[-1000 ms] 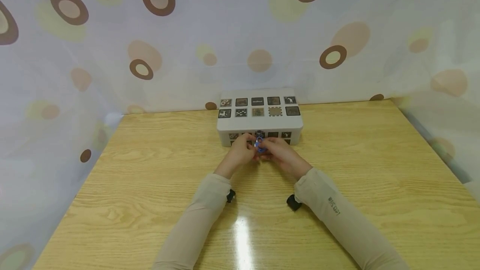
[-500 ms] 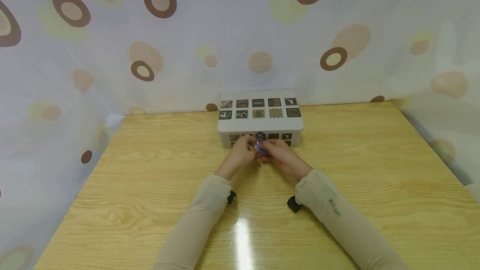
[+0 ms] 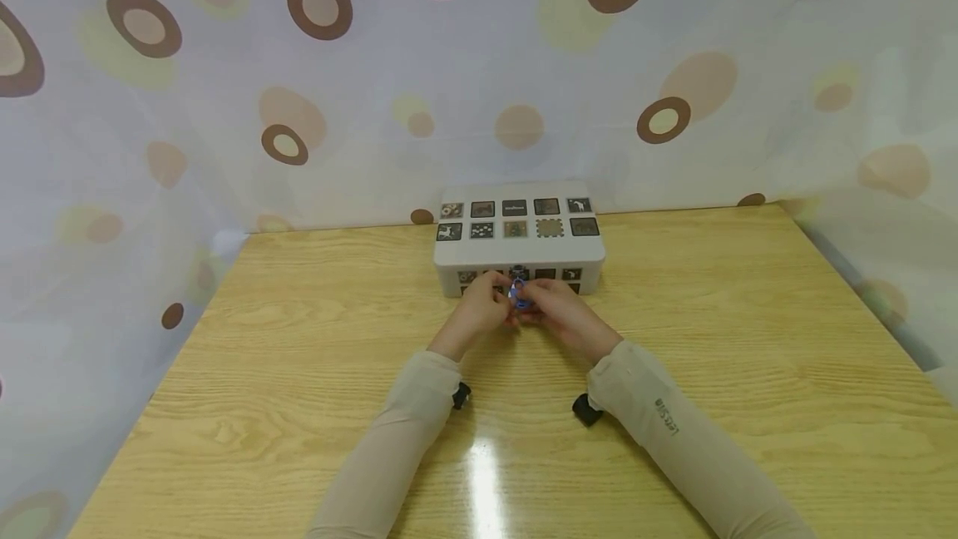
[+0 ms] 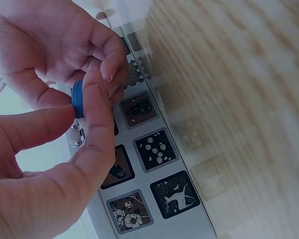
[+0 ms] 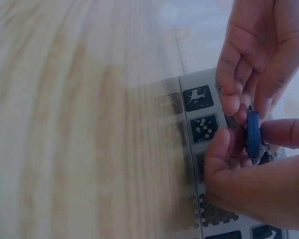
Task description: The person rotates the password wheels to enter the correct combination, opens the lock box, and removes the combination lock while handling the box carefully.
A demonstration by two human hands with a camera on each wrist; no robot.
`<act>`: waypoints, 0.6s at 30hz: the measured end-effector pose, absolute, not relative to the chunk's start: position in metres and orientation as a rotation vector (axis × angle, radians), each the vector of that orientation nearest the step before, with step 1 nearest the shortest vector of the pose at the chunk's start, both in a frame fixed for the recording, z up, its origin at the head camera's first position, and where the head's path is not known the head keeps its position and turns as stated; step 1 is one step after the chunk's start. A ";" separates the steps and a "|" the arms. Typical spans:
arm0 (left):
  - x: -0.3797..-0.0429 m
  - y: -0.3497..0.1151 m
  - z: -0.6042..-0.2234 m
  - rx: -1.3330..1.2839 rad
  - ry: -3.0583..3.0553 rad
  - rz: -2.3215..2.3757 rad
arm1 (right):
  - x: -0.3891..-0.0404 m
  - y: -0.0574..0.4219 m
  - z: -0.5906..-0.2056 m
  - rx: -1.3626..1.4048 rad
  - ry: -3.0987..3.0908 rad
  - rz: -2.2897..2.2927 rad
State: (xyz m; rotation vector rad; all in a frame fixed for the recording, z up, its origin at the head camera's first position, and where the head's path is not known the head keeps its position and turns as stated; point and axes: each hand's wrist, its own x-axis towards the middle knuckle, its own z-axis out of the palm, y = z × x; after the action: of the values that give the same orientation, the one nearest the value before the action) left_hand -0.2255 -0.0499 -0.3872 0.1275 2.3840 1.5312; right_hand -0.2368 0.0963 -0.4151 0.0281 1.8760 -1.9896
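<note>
A small blue padlock, round and thick-edged, is held between my two hands at the front of a white box. My left hand pinches it between thumb and index finger, as the left wrist view shows on the padlock's blue rim. From the other side my right hand grips it too, thumb on one face and curled fingers on the other, with the rim edge-on. Right behind it sits a metal latch on the box front. Fingers partly hide the padlock and the latch.
The lidded box bears dark square pictures and stands at the back of a wooden table, against a curtain with circle patterns. Black wrist straps sit under the sleeves.
Both hands stay at the box front with the padlock between them. Only slight finger movement and a small tilt of the head view differ.
</note>
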 end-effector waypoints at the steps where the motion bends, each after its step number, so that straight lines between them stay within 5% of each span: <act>1: -0.225 -0.050 -0.387 0.129 2.382 1.531 | -0.237 0.096 -0.415 0.024 1.874 -1.991; 18: -0.224 -0.050 -0.387 0.135 2.388 1.522 | -0.236 0.096 -0.417 0.002 1.863 -1.994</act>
State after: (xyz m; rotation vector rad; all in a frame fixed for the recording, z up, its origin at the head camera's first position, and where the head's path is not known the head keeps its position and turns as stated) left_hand -0.2243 -0.0496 -0.3869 0.1355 2.3881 1.5218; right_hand -0.2364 0.0960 -0.4168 0.0025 1.8633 -1.9936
